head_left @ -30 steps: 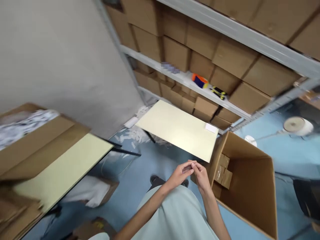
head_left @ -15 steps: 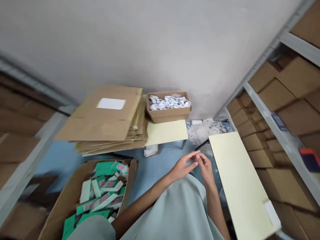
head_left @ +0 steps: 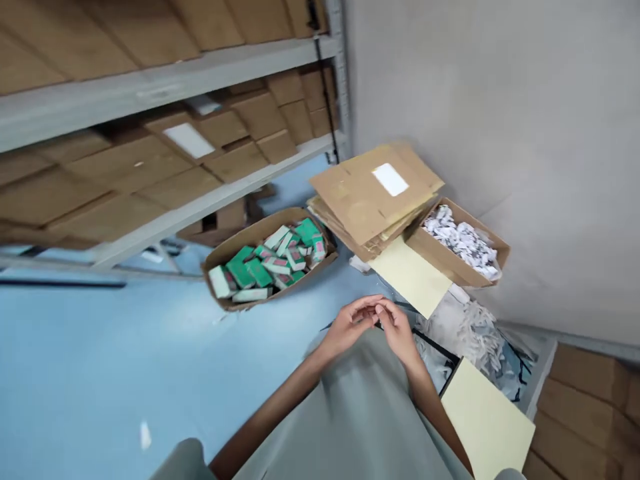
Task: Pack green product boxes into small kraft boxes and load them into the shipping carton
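Note:
My left hand and my right hand meet in front of the grey-green garment on my body. Their fingertips touch or overlap, with the fingers loosely curved. A gap shows between the thumb and fingers of my left hand. Nothing can be seen held in either hand, though the overlapping fingers partly hide the inner side. Beyond the hands, a pale yellow board juts out from under stacked flattened cardboard. A second pale yellow board is right of my right forearm.
An open carton of green-and-white boxes stands on the blue floor. A carton of crumpled white pieces sits by the wall. Shelving full of cardboard boxes runs along the left. White material lies beneath the boards.
My view has swung left, bringing the left shelving and more blue floor into sight. The cartons now appear further right. My hands stay together in front of me.

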{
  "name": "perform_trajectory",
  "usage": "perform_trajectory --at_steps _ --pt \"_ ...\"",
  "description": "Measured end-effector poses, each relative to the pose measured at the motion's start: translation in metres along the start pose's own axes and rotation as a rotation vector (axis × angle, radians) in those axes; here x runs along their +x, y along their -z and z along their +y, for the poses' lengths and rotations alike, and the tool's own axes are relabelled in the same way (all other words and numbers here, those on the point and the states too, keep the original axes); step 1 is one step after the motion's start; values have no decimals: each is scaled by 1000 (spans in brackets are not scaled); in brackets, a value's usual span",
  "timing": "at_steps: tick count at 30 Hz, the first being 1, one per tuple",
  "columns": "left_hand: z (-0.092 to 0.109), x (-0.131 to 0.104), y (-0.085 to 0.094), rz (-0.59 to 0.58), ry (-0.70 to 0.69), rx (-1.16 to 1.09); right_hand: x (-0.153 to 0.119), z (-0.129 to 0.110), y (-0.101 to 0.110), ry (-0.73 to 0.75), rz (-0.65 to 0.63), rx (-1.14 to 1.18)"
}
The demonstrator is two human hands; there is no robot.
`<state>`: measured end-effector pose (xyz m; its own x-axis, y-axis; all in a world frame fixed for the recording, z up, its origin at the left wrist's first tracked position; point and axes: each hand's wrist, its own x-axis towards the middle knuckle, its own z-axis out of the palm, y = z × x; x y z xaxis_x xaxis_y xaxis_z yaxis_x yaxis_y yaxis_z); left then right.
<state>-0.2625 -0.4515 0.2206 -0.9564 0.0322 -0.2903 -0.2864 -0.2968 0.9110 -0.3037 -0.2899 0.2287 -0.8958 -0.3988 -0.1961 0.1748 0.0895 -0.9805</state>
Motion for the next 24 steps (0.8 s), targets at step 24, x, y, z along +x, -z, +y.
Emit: perform_trajectory --at_steps 24 --pt "-2 -55 304 788 -46 -189 175 30 -333 -222 -621 -228"
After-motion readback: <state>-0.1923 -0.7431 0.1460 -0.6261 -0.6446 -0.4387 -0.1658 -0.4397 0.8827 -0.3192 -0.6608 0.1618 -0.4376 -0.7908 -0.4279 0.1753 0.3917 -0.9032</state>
